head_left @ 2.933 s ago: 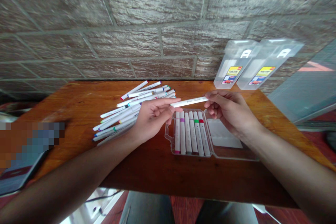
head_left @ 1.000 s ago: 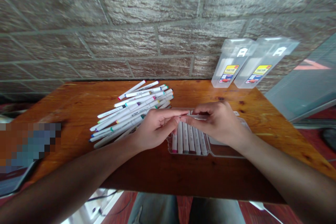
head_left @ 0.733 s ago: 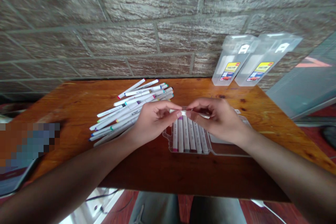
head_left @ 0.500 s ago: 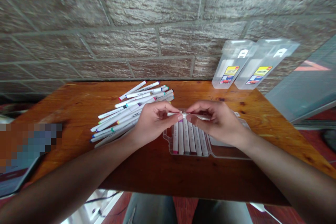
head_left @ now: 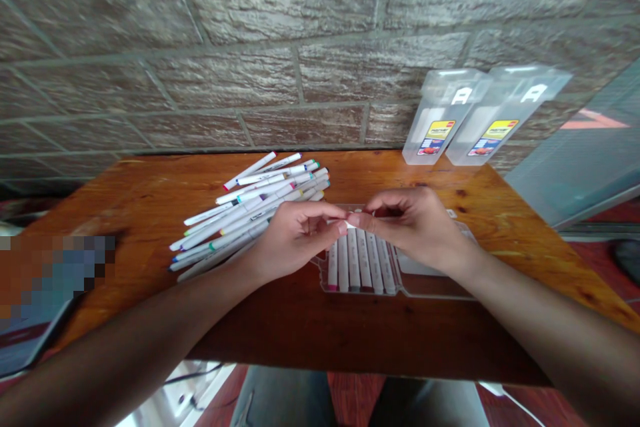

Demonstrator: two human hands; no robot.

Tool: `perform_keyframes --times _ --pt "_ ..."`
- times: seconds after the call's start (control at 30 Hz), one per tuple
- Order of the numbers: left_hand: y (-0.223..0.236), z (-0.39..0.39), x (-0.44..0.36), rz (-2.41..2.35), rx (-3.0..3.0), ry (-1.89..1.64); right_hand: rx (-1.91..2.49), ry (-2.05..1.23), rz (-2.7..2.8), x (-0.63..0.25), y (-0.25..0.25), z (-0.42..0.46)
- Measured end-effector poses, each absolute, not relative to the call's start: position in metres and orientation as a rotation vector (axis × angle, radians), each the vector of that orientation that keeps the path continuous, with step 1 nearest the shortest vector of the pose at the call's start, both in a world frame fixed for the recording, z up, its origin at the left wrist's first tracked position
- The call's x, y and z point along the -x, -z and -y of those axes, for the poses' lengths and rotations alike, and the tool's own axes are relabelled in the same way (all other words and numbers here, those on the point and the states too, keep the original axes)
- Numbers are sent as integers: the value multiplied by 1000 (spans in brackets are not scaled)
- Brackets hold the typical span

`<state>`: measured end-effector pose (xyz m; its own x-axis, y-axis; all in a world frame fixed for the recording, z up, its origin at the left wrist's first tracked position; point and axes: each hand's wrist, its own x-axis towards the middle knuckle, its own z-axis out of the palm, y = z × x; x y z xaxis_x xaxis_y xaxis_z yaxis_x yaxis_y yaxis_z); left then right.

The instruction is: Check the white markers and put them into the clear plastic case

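Note:
My left hand (head_left: pixel 300 232) and my right hand (head_left: pixel 413 225) meet fingertip to fingertip over the open clear case. Both pinch a white marker (head_left: pixel 351 224), of which only a small bit shows between the fingers; the rest of it is hidden. Below them, several white markers (head_left: pixel 354 260) stand side by side in the left half of the clear plastic case (head_left: pixel 363 292). Its other half lies open under my right hand. To the left of my left hand is a loose pile of white markers (head_left: pixel 250 207) with caps of many colours.
Two tall translucent containers (head_left: pixel 433 120) with yellow and blue labels stand at the table's back right, against the stone-block wall (head_left: pixel 310 80). A device with a blurred screen (head_left: pixel 45 307) lies at the left edge of the wooden table (head_left: pixel 280 333).
My fingertips have come closer together, and less of the marker shows between them. The view has shifted slightly; the pile and the case have stayed in place.

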<state>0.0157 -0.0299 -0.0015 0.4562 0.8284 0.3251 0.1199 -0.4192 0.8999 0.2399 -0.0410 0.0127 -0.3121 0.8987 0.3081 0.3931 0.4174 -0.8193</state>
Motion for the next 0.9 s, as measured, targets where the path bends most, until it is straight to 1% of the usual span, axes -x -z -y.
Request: perform_keyframes --times 0.17,0.43,0.6,0.9 --pt "2 27 -16 -857 -1833 -1088 1045 -924 1845 -240 -12 39" --pt "0 21 -14 -832 -1664 -1137 980 -1068 1766 -239 -12 37" --pt "0 17 -9 -850 -1608 -1142 978 -1096 1768 -241 -16 36" --pt "4 11 -10 -746 -1290 -1256 976 -1194 1635 -241 -19 36"
